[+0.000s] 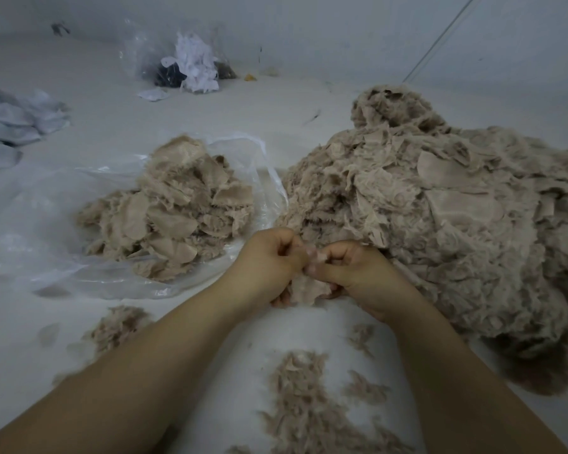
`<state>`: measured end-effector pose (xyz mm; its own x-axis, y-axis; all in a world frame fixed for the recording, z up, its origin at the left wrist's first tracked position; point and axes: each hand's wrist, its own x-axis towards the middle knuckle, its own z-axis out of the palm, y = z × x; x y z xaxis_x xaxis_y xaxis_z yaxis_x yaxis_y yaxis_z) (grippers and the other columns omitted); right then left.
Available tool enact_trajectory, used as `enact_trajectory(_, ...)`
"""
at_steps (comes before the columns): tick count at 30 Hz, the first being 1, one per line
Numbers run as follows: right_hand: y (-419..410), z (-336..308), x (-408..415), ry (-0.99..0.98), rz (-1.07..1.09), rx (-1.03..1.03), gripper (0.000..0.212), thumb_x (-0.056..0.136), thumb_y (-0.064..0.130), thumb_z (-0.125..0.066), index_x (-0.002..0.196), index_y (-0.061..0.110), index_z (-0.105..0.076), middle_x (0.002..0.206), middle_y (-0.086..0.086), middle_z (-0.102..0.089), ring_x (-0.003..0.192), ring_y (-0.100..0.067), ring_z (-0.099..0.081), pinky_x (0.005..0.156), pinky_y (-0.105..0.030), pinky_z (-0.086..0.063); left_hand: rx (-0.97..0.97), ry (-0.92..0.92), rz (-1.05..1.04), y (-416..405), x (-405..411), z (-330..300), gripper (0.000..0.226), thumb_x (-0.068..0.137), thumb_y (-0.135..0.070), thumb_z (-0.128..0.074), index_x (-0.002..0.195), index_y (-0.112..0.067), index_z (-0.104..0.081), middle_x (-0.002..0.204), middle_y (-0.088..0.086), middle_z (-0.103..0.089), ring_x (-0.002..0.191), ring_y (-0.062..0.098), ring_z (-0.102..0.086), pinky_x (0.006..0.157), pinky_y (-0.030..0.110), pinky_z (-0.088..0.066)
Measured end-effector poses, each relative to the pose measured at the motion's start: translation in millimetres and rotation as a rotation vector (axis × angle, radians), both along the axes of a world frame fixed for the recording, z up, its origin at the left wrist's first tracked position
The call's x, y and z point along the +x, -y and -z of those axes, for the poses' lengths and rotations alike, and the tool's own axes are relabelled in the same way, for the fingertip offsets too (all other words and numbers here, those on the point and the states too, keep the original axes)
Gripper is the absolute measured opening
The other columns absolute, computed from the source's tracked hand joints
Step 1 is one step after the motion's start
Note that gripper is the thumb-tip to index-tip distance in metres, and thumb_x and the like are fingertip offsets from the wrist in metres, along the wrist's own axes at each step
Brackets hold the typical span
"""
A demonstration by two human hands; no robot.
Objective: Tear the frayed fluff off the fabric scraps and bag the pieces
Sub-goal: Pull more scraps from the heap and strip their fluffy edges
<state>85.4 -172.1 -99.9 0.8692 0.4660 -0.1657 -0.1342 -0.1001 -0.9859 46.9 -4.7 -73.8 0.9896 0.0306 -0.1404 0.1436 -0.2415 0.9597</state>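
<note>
Fabric scrap (309, 286): beige, held at centre above the white floor (276, 109) | left hand (269, 257) and right hand (351, 267) both pinch it, fingers curled | clear plastic bag (46, 208) with scraps to the left | big scrap pile (456, 208) right | torn fluff (302, 388) below.

A heap of pale blue-grey cloth (12, 121) lay at the far left on the white floor (276, 103). Farther back, a clear bag (177, 60) held white and dark rags beside the wall (341, 27), with a small yellow bit (250, 77) nearby.
</note>
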Motion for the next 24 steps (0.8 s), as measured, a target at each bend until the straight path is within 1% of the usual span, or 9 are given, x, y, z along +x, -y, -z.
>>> enact_trajectory(2, 1, 2, 1, -0.027, 0.002, 0.036, 0.018, 0.085, 0.018, -0.074, 0.067, 0.018, -0.073, 0.057, -0.005, -0.052, 0.054, -0.011, -0.052, 0.057, -0.022, -0.053, -0.039, 0.045, -0.087, 3, 4, 3, 0.033, 0.099, -0.020, -0.058, 0.071, -0.004, -0.059, 0.045, 0.008, -0.051, 0.030, 0.018, -0.046, 0.031, 0.019, -0.032)
enact_trajectory(4, 1, 2, 1, -0.063, 0.020, 0.057, 0.021, 0.088, 0.017, -0.070, 0.068, 0.019, -0.075, 0.052, 0.000, -0.050, 0.052, -0.008, -0.051, 0.057, -0.022, -0.053, -0.116, 0.040, -0.153, 3, 5, 6, 0.039, 0.101, -0.021, -0.055, 0.064, -0.006, -0.058, 0.043, 0.012, -0.050, 0.028, 0.020, -0.045, 0.031, 0.018, -0.029)
enact_trajectory(8, 0, 4, 2, -0.137, 0.082, 0.115, 0.014, 0.085, 0.016, -0.072, 0.071, 0.015, -0.075, 0.052, -0.003, -0.053, 0.047, -0.008, -0.051, 0.054, -0.024, -0.053, -0.206, -0.019, -0.248, -3, 2, 11, 0.044, 0.104, -0.027, -0.047, 0.071, -0.001, -0.059, 0.044, 0.013, -0.055, 0.029, 0.023, -0.047, 0.032, 0.019, -0.032)
enact_trajectory(11, -1, 2, 1, -0.132, 0.065, 0.110, 0.016, 0.078, 0.029, -0.076, 0.067, 0.018, -0.074, 0.053, -0.003, -0.053, 0.049, -0.009, -0.053, 0.055, -0.024, -0.053, -0.153, -0.121, -0.061, -5, -3, 6, 0.050, 0.098, -0.045, -0.055, 0.068, -0.006, -0.061, 0.053, 0.018, -0.059, 0.034, 0.026, -0.050, 0.035, 0.020, -0.032)
enact_trajectory(13, -2, -1, -1, -0.126, 0.071, 0.116, 0.023, 0.069, 0.038, -0.080, 0.066, 0.018, -0.070, 0.054, -0.004, -0.053, 0.050, -0.011, -0.053, 0.054, -0.023, -0.053, -0.048, -0.129, 0.111, -4, -8, 4, 0.047, 0.095, -0.041, -0.062, 0.059, -0.010, -0.060, 0.048, 0.009, -0.058, 0.030, 0.019, -0.047, 0.035, 0.017, -0.028)
enact_trajectory(14, -2, -1, -1, -0.124, 0.074, 0.113, 0.028, 0.070, 0.039, -0.081, 0.069, 0.015, -0.068, 0.057, -0.006, -0.053, 0.052, -0.013, -0.053, 0.054, -0.024, -0.053, -0.014, -0.122, 0.157, -4, -10, 3, 0.046, 0.096, -0.034, -0.063, 0.055, -0.013, -0.058, 0.044, 0.005, -0.057, 0.029, 0.015, -0.044, 0.034, 0.016, -0.026)
enact_trajectory(17, -3, -4, -4, -0.089, 0.074, 0.092, 0.024, 0.087, 0.028, -0.072, 0.071, 0.012, -0.065, 0.064, -0.011, -0.056, 0.061, -0.018, -0.053, 0.058, -0.027, -0.054, -0.012, -0.116, 0.189, -2, -13, 2, 0.047, 0.096, -0.026, -0.063, 0.051, -0.016, -0.058, 0.043, 0.004, -0.055, 0.027, 0.013, -0.039, 0.034, 0.016, -0.027)
enact_trajectory(21, -4, -5, -7, -0.142, 0.159, 0.144, 0.031, 0.095, 0.023, -0.062, 0.066, 0.019, -0.073, 0.054, -0.002, -0.052, 0.049, -0.012, -0.053, 0.054, -0.025, -0.053, -0.104, -0.139, 0.131, -6, -11, 2, 0.047, 0.096, -0.031, -0.061, 0.053, -0.014, -0.061, 0.043, 0.009, -0.048, 0.028, 0.013, -0.031, 0.034, 0.015, -0.024)
enact_trajectory(24, -5, -2, -5, -0.171, 0.216, 0.197, 0.037, 0.098, 0.024, -0.057, 0.065, 0.019, -0.074, 0.056, 0.000, -0.054, 0.047, -0.008, -0.052, 0.055, -0.025, -0.055, -0.166, -0.133, 0.116, -13, -10, 4, 0.045, 0.096, -0.032, -0.061, 0.056, -0.011, -0.062, 0.043, 0.009, -0.045, 0.027, 0.013, -0.029, 0.033, 0.014, -0.022)
